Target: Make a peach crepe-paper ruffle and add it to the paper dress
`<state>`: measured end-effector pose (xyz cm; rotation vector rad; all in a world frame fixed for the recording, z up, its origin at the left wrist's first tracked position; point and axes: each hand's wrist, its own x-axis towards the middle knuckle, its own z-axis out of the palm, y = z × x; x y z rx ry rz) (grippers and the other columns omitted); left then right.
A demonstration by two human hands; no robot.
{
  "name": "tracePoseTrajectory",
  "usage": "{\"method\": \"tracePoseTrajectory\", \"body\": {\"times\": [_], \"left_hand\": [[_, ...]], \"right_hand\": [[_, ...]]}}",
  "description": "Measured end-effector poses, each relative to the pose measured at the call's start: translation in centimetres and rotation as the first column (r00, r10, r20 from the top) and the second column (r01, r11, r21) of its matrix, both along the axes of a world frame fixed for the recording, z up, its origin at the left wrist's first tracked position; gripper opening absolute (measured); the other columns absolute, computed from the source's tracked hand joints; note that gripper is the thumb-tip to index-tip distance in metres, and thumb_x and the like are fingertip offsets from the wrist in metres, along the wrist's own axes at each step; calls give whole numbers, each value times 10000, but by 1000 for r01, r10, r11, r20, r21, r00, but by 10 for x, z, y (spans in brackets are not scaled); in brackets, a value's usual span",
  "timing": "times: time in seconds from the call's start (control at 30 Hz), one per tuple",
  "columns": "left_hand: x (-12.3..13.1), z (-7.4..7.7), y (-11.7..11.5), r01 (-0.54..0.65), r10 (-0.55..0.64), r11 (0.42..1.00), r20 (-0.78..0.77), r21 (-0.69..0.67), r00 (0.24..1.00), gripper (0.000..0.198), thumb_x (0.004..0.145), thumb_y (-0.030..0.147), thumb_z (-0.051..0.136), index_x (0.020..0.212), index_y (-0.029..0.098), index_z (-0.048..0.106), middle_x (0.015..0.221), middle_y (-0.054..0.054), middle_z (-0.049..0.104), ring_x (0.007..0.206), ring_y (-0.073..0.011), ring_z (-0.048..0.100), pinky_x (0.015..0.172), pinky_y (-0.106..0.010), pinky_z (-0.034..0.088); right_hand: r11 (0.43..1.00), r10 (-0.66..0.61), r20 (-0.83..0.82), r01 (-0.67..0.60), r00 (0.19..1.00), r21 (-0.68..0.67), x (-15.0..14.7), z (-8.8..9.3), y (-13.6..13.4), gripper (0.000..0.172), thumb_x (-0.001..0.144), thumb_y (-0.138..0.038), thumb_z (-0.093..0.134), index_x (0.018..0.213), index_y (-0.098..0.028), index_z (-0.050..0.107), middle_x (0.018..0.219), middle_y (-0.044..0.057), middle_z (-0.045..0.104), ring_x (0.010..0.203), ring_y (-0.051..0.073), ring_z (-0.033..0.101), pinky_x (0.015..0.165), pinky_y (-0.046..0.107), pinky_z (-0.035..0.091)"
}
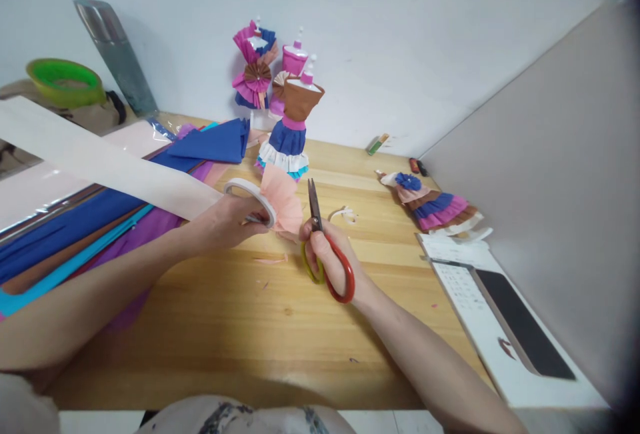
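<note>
My left hand (227, 221) is closed around a roll of white tape (249, 189). Right beside the roll is a pleated peach crepe paper piece (283, 202); whether my left fingers also grip it is hidden. In my right hand (330, 247) is a pair of scissors (342, 267) with one red and one yellow handle, its blades pointing up and looking closed. A long white paper strip (115, 167) slants down from the left edge to behind my left hand. Just beyond the scissors, a small curled white strip (345, 214) lies on the wooden table (280, 341).
Several miniature dress forms in crepe paper dresses (290, 137) stand by the wall. Another striped paper dress (440, 211) lies at the right, above a white board with a black panel (523, 321). Coloured crepe sheets (75, 241), a bottle (117, 54) and a green roll (65, 81) fill the left.
</note>
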<state>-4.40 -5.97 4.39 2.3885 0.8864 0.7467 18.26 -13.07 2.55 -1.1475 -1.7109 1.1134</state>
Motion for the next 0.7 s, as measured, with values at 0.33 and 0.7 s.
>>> {"method": "tracePoseTrajectory", "body": {"times": [0.33, 0.7], "left_hand": [[-3, 5, 4, 7, 0, 996, -86, 84, 996, 130, 832, 194, 612, 828, 168, 739, 744, -36, 748, 692, -160, 672, 684, -248, 511], [-6, 7, 0, 43, -42, 996, -19, 84, 999, 145, 865, 177, 593, 879, 172, 737, 810, -16, 748, 716, -138, 665, 710, -232, 509]], "right_hand": [[993, 77, 134, -88, 988, 75, 3, 9, 2, 572, 898, -752, 375, 897, -197, 509, 691, -7, 487, 621, 149, 482, 563, 271, 370], [996, 77, 115, -82, 990, 36, 0, 10, 0, 595, 883, -777, 366, 845, -200, 510, 649, -13, 468, 601, 143, 468, 528, 255, 360]]}}
